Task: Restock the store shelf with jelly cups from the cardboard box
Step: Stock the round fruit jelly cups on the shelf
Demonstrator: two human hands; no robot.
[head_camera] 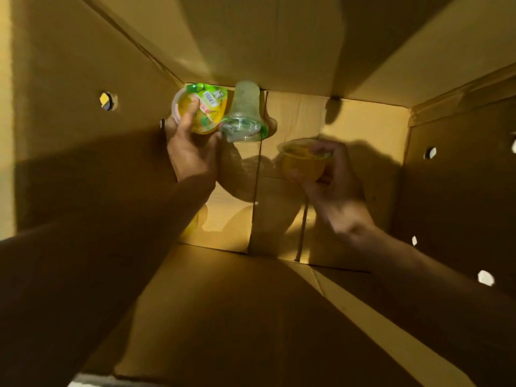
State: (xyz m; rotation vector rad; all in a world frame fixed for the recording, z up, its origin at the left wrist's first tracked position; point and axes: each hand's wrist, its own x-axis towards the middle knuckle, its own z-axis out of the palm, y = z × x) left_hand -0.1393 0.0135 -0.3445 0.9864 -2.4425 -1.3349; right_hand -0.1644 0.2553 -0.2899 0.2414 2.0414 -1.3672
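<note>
I look down into a deep cardboard box [83, 113]. Both arms reach to its bottom. My left hand [192, 152] grips a yellow jelly cup [208, 107] with a green and yellow printed lid, thumb across the lid. A clear, pale green cup [244, 115] lies tilted against that yellow cup and seems held by the same hand's fingers. My right hand [335, 180] holds another yellow jelly cup [303, 160] from below, fingers curled round its side and rim. Both hands are in dim shadow.
The box walls rise steeply on every side, with small round holes in the left wall [108, 101] and right wall [430, 153]. The bottom flaps [282, 213] meet in a seam under the hands. A faint yellow shape [195, 222] lies on the floor beside my left forearm.
</note>
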